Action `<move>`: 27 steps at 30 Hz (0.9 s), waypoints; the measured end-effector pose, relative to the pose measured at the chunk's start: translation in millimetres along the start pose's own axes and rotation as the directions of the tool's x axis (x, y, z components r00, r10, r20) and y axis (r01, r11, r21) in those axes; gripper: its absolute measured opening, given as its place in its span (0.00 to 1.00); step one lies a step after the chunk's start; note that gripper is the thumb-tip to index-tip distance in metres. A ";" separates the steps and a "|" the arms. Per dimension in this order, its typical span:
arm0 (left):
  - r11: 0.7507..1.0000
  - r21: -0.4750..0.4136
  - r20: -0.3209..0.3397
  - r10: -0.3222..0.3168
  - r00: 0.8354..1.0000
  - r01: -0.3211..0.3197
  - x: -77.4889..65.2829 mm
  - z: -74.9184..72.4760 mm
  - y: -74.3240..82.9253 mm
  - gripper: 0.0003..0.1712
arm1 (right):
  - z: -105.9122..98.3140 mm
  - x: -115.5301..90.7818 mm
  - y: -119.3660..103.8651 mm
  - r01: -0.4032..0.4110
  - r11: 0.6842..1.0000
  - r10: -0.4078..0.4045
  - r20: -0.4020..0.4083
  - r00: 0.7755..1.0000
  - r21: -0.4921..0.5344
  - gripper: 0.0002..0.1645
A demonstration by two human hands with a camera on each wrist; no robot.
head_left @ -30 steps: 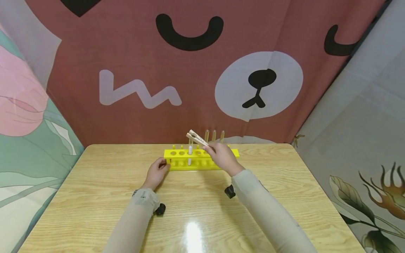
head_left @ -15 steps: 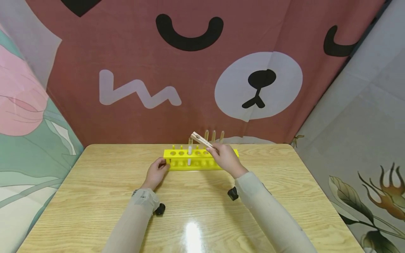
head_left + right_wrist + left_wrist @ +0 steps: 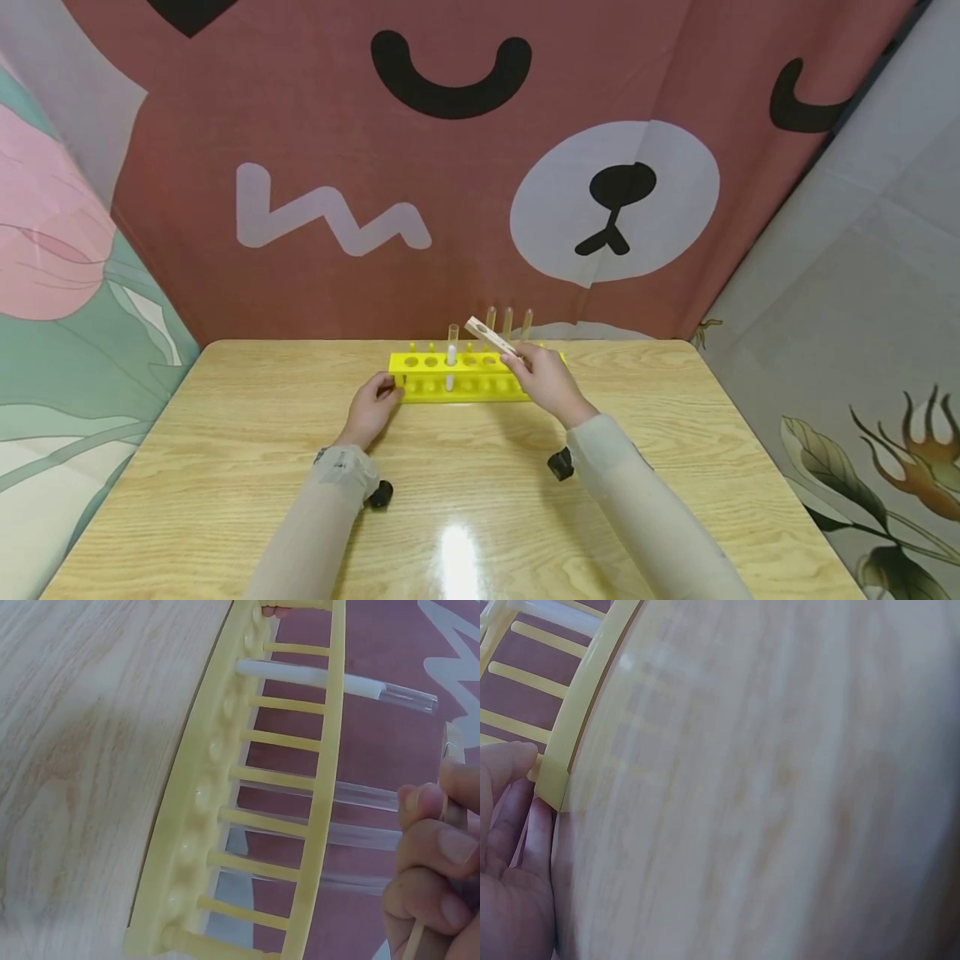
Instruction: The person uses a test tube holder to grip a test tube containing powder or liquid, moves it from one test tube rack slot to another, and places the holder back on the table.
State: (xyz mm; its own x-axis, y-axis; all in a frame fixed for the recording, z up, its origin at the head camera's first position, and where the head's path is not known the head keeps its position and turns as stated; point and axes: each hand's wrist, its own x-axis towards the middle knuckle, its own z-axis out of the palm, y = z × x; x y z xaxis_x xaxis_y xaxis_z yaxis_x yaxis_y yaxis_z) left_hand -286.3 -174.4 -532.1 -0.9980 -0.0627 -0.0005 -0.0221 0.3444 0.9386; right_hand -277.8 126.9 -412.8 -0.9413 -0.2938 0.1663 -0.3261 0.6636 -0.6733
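Observation:
A yellow test tube rack [image 3: 463, 373] stands near the table's far edge. My left hand [image 3: 369, 410] grips its left end, with thumb and fingers on either side of the end piece in the left wrist view. In one hole stands a test tube [image 3: 452, 354] with white contents in its lower part and an uncovered mouth. Above the rack's right half, my right hand [image 3: 551, 383] holds a wooden test tube holder [image 3: 489, 335] by its rear part. The holder's tip points up and left, apart from the white-filled tube [image 3: 360, 684] in the right wrist view.
Three clear test tubes [image 3: 508, 321] stand rounded end up at the back of the rack, just behind the holder. Printed cloth [image 3: 322, 300] hangs behind the wooden table [image 3: 247, 467] and along both sides. A black wrist camera [image 3: 560, 464] sits under the right wrist.
My right hand has drawn the test tube holder to the right, away from the mouth of the white-filled tube. The left hand and the rack have stayed put.

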 end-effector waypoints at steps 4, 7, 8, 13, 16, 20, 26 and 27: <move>1.000 0.007 -0.002 -0.001 1.000 0.001 0.5 0.2 1.2 0.17 | -0.2 -3.1 2.8 -0.023 0.999 0.023 -0.001 1.000 0.028 0.18; 1.000 0.004 -0.002 -0.003 1.000 0.003 0.5 0.8 1.6 0.17 | 1.1 -6.0 6.7 -0.030 0.999 0.030 0.000 1.000 0.029 0.19; 1.000 0.003 -0.002 -0.003 1.000 0.003 0.5 0.9 1.4 0.17 | 1.5 -6.9 8.1 -0.031 0.999 0.031 0.000 1.000 0.028 0.19; 1.000 -0.005 0.000 -0.001 1.000 0.001 0.0 0.9 0.8 0.16 | 4.9 -10.3 15.2 -0.040 0.999 0.040 0.002 0.999 0.036 0.20; 1.000 0.001 0.000 0.005 1.000 -0.005 -0.3 0.8 1.4 0.16 | 6.8 -12.2 18.0 -0.030 0.998 0.030 -0.006 1.000 0.048 0.20; 1.000 0.002 0.000 0.006 1.000 -0.006 -0.7 0.9 2.2 0.16 | 10.3 -15.2 22.4 -0.019 0.998 0.019 0.002 1.000 0.056 0.17; 1.000 0.004 0.000 0.002 1.000 -0.002 -0.7 0.4 1.5 0.17 | 17.2 -20.2 27.8 -0.028 0.996 0.026 0.023 0.999 0.090 0.18; 1.000 0.005 -0.001 0.002 1.000 -0.002 -0.7 0.3 1.3 0.17 | 18.2 -20.8 28.3 -0.026 0.995 0.024 0.026 0.999 0.096 0.19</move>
State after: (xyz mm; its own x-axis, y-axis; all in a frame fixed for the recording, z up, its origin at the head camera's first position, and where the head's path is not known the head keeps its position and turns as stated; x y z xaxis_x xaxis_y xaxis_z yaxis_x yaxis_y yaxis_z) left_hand -285.7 -173.7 -531.0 -0.9980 -0.0632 0.0015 -0.0206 0.3487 0.9370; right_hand -265.8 139.3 -448.4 -0.9462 -0.2955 0.1318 -0.2915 0.6019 -0.7435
